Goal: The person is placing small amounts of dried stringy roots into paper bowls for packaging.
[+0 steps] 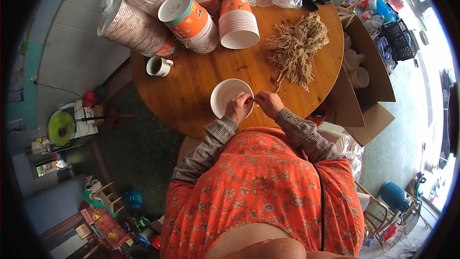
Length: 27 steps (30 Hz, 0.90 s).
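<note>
A white paper bucket (222, 97) stands near the front edge of the round wooden table, its open mouth facing up. My left hand (238, 108) is closed at the bucket's right rim, its fingers curled over the wall. Just right of the rim, my right hand (270, 104) is closed in a pinch, its fingertips close to those of the left. Something small and pale shows between the fingertips, too small to name. Beyond my right hand lies a tangled bundle of tan twine (299, 48), one strand trailing toward me.
Stacks of paper buckets (191, 19), some bagged, fill the table's (184, 93) back left. A white mug (163, 67) stands at the left edge. An open cardboard box (371, 93) holding pale buckets sits at the right. A green fan (61, 128) stands farther left.
</note>
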Available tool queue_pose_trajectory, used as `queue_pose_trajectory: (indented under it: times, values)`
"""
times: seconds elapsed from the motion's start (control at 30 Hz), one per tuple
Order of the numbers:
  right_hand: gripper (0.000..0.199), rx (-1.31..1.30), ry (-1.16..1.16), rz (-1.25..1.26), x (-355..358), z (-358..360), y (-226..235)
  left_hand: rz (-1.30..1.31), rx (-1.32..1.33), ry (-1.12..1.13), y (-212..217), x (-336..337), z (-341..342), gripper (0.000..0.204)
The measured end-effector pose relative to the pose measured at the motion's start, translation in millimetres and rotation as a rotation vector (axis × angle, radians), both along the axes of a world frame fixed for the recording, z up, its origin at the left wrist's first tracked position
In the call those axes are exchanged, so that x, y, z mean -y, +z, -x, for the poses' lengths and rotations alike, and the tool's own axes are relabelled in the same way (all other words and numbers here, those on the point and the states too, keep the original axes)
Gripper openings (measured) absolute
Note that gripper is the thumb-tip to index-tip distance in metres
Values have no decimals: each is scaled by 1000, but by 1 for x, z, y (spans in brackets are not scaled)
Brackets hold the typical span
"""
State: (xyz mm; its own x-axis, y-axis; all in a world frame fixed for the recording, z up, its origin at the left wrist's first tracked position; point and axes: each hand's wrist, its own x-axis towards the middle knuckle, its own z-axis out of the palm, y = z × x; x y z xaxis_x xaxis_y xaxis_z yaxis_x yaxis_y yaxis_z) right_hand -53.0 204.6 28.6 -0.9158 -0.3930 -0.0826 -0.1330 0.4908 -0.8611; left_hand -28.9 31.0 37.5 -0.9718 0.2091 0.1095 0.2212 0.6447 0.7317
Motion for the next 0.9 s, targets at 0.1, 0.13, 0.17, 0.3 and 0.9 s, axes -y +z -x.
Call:
queue_pose_trajectory:
  times: [0.1,0.13,0.17,0.3,0.9]
  values:
    - [19,-176,89,-53,-1,1,1,-205,70,30,-13,2,4,8]
    - [18,-284,125,-75,-1,2,1,-205,71,29,-14,4,6,8]
    - [18,-283,125,-75,0,2,-1,-443,439,105,-15,7,10,8]
    - [13,-296,69,85,2,2,-1,-1261,1063,190,-19,12,9,11]
    - [16,82,-111,247,1,-3,10,-1436,1045,305,-24,5,2,12]
